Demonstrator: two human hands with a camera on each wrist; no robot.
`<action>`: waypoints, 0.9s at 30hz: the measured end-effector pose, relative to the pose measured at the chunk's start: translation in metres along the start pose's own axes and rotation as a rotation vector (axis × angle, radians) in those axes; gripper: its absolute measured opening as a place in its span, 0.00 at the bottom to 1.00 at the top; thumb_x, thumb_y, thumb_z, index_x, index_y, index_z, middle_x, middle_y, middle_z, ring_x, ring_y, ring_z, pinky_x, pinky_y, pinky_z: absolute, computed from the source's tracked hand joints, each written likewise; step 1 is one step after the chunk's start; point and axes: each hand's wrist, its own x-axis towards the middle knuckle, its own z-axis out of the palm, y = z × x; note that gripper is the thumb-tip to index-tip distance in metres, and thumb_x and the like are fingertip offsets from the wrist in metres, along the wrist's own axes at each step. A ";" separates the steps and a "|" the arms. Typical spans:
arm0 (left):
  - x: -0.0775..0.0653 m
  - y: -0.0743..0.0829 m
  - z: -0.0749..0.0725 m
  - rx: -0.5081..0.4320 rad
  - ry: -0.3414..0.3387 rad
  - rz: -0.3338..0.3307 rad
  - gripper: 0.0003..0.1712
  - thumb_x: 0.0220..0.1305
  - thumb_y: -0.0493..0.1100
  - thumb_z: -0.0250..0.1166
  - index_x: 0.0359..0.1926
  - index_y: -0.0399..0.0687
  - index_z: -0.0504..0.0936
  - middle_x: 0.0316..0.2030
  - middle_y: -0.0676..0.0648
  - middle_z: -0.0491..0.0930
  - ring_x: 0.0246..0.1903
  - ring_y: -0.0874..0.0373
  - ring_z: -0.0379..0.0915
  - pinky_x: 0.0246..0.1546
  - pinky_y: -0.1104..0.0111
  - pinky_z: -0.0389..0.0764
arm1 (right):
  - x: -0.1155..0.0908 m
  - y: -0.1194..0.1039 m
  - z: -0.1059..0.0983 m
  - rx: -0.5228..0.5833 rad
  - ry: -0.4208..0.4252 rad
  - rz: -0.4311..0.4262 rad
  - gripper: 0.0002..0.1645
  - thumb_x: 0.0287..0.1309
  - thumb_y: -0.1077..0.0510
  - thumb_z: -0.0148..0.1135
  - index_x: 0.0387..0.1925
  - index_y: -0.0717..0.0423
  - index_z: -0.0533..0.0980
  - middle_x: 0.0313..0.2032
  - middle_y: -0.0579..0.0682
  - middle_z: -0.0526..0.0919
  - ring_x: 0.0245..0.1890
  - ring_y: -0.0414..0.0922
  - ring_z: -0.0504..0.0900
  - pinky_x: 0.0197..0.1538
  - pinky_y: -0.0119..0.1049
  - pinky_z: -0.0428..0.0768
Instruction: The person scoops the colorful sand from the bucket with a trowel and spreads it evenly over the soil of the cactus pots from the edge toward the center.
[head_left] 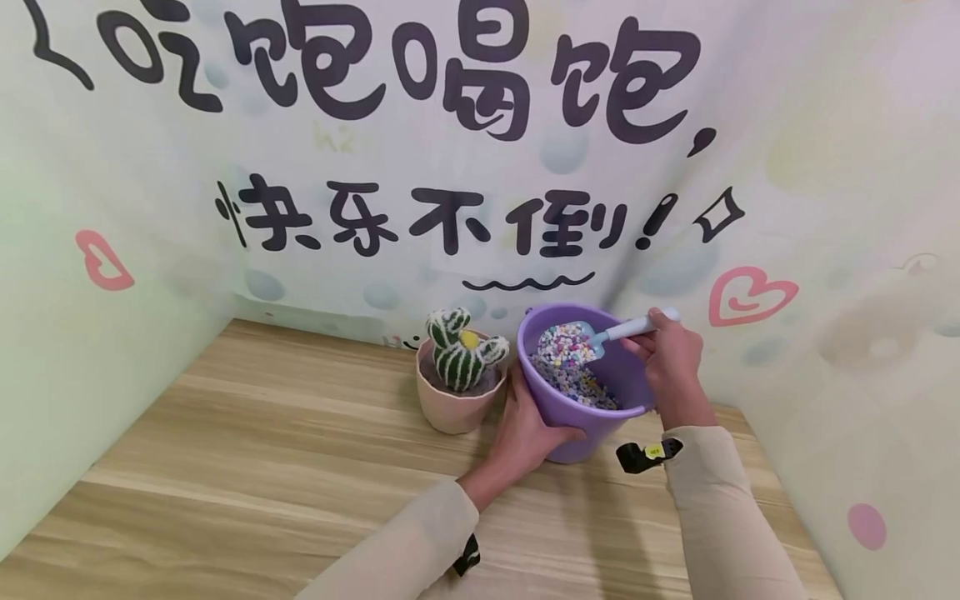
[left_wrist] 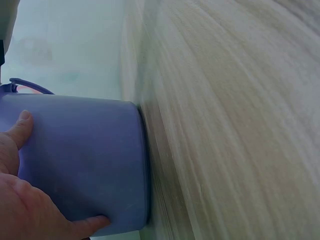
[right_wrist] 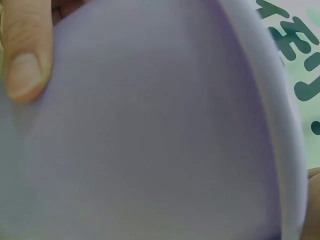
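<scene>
A purple bucket (head_left: 573, 429) stands on the table, with small multicoloured pellets (head_left: 581, 387) inside. My left hand (head_left: 525, 429) holds the bucket round its near left side, with the thumb across the front; the left wrist view shows this hand (left_wrist: 30, 205) against the bucket wall (left_wrist: 90, 155). My right hand (head_left: 671, 367) grips the pale handle of a small blue scoop (head_left: 600, 340) above the bucket's mouth. Pellets heap in the scoop's blade. The right wrist view is mostly bucket wall (right_wrist: 150, 125), with a thumb on it at upper left; the scoop is out of sight there.
A pink pot (head_left: 453, 408) with a knitted cactus (head_left: 459, 362) stands just left of the bucket, close to my left hand. Behind the wooden table (head_left: 262, 467) hangs a white printed backdrop (head_left: 480, 167). Side walls stand at left and right.
</scene>
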 end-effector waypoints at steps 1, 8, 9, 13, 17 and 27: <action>0.000 0.000 0.000 -0.002 0.000 0.002 0.83 0.32 0.53 0.85 0.77 0.52 0.32 0.75 0.41 0.45 0.73 0.48 0.48 0.70 0.57 0.58 | 0.000 0.000 -0.001 0.014 -0.001 0.000 0.21 0.68 0.55 0.56 0.58 0.61 0.67 0.23 0.54 0.84 0.24 0.47 0.86 0.31 0.39 0.85; 0.000 -0.001 -0.001 -0.006 0.006 0.024 0.83 0.32 0.53 0.85 0.77 0.52 0.32 0.75 0.42 0.46 0.72 0.49 0.49 0.70 0.57 0.60 | -0.004 -0.002 -0.005 0.098 0.010 0.019 0.23 0.67 0.55 0.57 0.60 0.59 0.68 0.25 0.56 0.85 0.25 0.48 0.87 0.34 0.41 0.85; 0.001 -0.002 -0.001 -0.004 0.012 0.032 0.83 0.32 0.53 0.85 0.77 0.52 0.33 0.75 0.41 0.47 0.72 0.48 0.50 0.70 0.57 0.60 | -0.005 -0.002 -0.006 0.111 0.008 0.022 0.24 0.67 0.55 0.58 0.61 0.58 0.68 0.26 0.56 0.85 0.25 0.48 0.87 0.34 0.41 0.85; 0.001 -0.002 -0.001 -0.001 0.019 0.038 0.82 0.31 0.53 0.85 0.77 0.54 0.34 0.74 0.42 0.49 0.72 0.49 0.51 0.70 0.58 0.59 | -0.009 -0.003 -0.008 0.154 -0.004 0.024 0.27 0.65 0.55 0.60 0.62 0.57 0.67 0.28 0.56 0.85 0.26 0.49 0.87 0.35 0.42 0.85; 0.002 -0.002 -0.003 -0.006 0.015 0.033 0.81 0.32 0.53 0.85 0.77 0.56 0.35 0.74 0.44 0.50 0.71 0.51 0.52 0.70 0.59 0.59 | -0.012 -0.005 -0.008 0.210 -0.020 0.034 0.24 0.64 0.56 0.61 0.59 0.56 0.68 0.28 0.57 0.85 0.26 0.50 0.87 0.35 0.43 0.85; -0.001 -0.003 -0.006 -0.003 0.001 0.038 0.77 0.37 0.52 0.83 0.77 0.55 0.37 0.73 0.43 0.50 0.71 0.49 0.51 0.70 0.57 0.60 | -0.017 -0.006 -0.011 0.311 -0.015 0.061 0.19 0.63 0.56 0.63 0.53 0.53 0.71 0.29 0.57 0.85 0.32 0.51 0.88 0.38 0.46 0.84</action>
